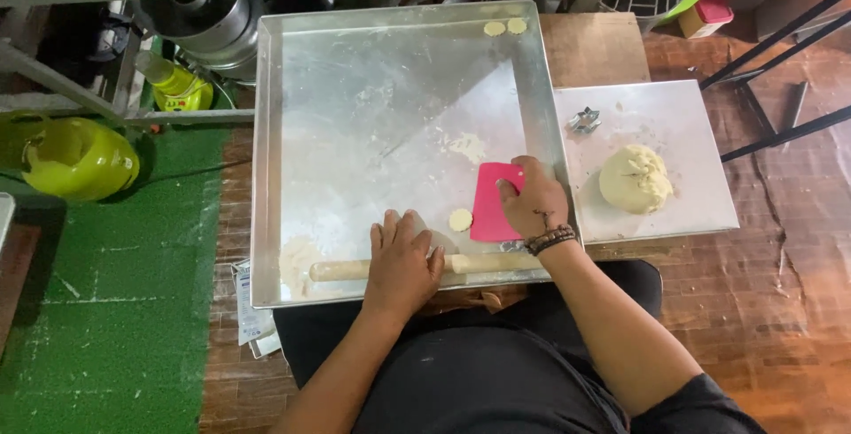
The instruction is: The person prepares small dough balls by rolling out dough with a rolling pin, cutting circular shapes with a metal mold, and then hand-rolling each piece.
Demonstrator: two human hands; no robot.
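Down by the tray's (266, 159) near rim, left hand (403, 261) lies flat on rolling pin (483, 263), right hand (534, 199) pinching scraper (496, 199).

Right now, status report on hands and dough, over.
Left hand flat on rolling pin. Right hand holds pink scraper beside small dough disc. Nothing between them.
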